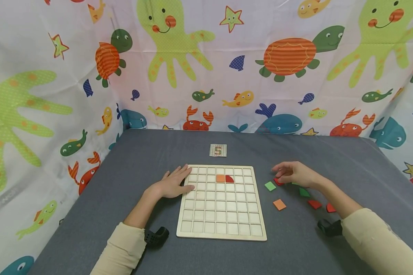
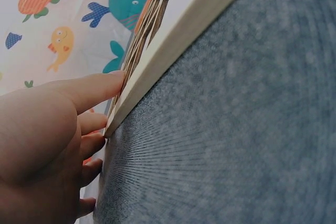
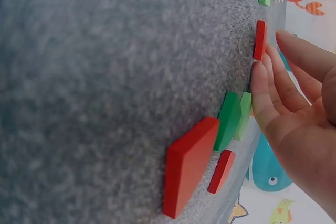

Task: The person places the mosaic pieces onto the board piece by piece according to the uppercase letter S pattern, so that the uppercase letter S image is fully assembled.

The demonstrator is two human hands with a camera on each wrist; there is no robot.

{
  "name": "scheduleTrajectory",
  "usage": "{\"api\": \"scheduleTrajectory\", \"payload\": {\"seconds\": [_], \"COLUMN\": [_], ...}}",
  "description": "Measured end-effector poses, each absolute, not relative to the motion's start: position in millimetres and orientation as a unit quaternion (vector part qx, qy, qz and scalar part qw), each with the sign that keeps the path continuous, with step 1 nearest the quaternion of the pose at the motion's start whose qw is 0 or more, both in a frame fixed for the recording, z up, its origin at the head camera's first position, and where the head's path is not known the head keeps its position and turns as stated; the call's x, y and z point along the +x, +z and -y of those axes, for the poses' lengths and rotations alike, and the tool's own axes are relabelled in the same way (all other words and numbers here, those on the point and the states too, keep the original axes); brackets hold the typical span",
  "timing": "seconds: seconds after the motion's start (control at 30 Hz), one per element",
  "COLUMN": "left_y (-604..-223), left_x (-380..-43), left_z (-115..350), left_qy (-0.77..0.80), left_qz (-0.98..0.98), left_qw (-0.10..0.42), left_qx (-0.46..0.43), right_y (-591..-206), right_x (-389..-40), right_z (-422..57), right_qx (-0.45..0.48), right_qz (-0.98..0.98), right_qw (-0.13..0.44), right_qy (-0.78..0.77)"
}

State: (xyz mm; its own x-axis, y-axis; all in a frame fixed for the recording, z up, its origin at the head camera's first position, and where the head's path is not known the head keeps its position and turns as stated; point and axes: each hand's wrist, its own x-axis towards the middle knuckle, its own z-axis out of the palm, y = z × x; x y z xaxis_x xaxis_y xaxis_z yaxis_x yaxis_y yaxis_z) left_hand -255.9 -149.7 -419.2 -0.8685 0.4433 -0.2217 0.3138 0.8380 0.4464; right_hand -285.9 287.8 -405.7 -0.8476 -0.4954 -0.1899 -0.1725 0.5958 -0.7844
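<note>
A pale wooden grid board (image 1: 209,216) lies flat on the grey table, with an orange square tile (image 1: 220,178) and a red quarter-round tile (image 1: 229,179) side by side in one upper row. My left hand (image 1: 172,184) rests spread on the board's upper left edge, and its fingertips (image 2: 116,83) touch the rim. To the right of the board, my right hand (image 1: 297,174) reaches low over a red tile (image 3: 260,40), one fingertip right at the tile's end. The fingers are loosely bent, and the tile lies on the table.
Around the right hand lie a light green tile (image 1: 270,186), an orange tile (image 1: 279,204), a dark green tile (image 1: 304,192) and red tiles (image 1: 314,204). A small pattern card (image 1: 218,150) lies behind the board. A printed sea-animal curtain (image 1: 241,76) surrounds the table.
</note>
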Motion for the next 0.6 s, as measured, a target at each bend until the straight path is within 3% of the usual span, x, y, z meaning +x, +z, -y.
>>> {"api": "scheduleTrajectory", "payload": {"seconds": [0.6], "left_y": [-419.0], "left_x": [-255.7], "left_z": [150.4], "left_qy": [0.206], "left_qz": [-0.943], "left_qw": [0.163], "left_qx": [0.205], "right_y": [-408.4], "right_x": [-284.9], "right_z": [-289.2], "right_qx": [-0.226], "right_qz": [-0.864], "right_qw": [0.194], "right_qy": [-0.406]}}
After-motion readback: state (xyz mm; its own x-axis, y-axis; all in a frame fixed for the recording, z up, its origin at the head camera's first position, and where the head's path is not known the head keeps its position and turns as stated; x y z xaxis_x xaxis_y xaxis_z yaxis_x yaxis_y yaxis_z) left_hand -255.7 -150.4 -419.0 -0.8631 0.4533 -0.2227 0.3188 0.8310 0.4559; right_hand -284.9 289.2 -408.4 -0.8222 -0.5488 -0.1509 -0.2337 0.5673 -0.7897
